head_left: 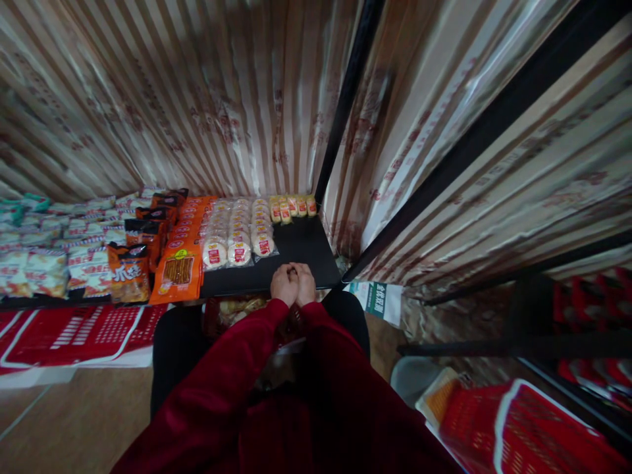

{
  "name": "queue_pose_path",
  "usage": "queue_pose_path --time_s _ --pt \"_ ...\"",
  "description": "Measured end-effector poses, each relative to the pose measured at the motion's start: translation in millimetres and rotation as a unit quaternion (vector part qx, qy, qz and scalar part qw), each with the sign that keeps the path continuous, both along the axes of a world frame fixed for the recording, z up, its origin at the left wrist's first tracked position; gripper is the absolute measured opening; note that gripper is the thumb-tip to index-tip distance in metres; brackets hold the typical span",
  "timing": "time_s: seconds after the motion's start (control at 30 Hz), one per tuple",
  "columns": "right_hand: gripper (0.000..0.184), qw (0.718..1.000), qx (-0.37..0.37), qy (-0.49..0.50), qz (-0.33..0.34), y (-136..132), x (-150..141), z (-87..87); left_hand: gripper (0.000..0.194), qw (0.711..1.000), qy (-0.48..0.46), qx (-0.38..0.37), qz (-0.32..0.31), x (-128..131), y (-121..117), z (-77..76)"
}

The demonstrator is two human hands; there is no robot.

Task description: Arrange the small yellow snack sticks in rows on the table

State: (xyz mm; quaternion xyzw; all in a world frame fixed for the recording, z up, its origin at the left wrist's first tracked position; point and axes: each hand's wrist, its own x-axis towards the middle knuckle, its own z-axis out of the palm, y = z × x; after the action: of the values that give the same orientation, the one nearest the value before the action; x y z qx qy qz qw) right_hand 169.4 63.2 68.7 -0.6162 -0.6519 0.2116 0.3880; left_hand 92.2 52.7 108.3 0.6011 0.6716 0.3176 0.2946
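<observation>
My left hand (284, 287) and my right hand (305, 284) are pressed together over the front edge of a black shelf (301, 247). Both have their fingers curled in, and whatever may lie between them is hidden. Just behind them stand rows of round, pale cakes in clear wrappers (239, 252) with red labels. Small yellow packets (302, 207) line the back corner. Left of the cakes lie flat orange snack bags (178, 270), overlapping in a row.
Black-and-orange bags (129, 273) and white snack packets (89, 270) fill the shelf's left side. Below it is a red shopping basket (99, 336); another red basket (528, 428) stands at lower right. Black rack posts (350, 99) rise before the striped plastic sheeting (222, 85).
</observation>
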Motion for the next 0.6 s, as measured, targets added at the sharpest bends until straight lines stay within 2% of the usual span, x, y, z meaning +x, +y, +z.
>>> queue_pose_path --time_s 0.13,0.27,0.33,0.47,0.53,0.6 --pt "0.036 1.0 0.015 0.006 0.004 -19 -2 -2.7 0.021 0.999 -0.009 0.037 -0.008 -6 -17 -9.3" --pt "0.028 1.0 0.023 0.003 -0.007 -46 -7 -9.0 0.017 0.997 -0.002 0.072 -0.035 -16 -38 -25.2" --pt "0.024 1.0 0.017 -0.009 0.006 -59 -8 -16.1 0.016 0.996 0.026 0.064 -0.052 -20 -50 -34.2" --pt "0.022 0.996 -0.046 -0.054 0.055 -76 -10 -37.8 0.021 0.992 0.098 -0.028 -0.08 -26 -65 -53.8" --pt "0.022 0.99 -0.1 -0.078 0.064 -79 -11 -50.1 0.024 0.984 0.127 -0.087 -0.091 -28 -69 -63.1" --pt "0.02 0.985 -0.119 -0.078 0.098 -78 -12 -61.6 0.026 0.974 0.14 -0.147 -0.103 -30 -70 -70.6"
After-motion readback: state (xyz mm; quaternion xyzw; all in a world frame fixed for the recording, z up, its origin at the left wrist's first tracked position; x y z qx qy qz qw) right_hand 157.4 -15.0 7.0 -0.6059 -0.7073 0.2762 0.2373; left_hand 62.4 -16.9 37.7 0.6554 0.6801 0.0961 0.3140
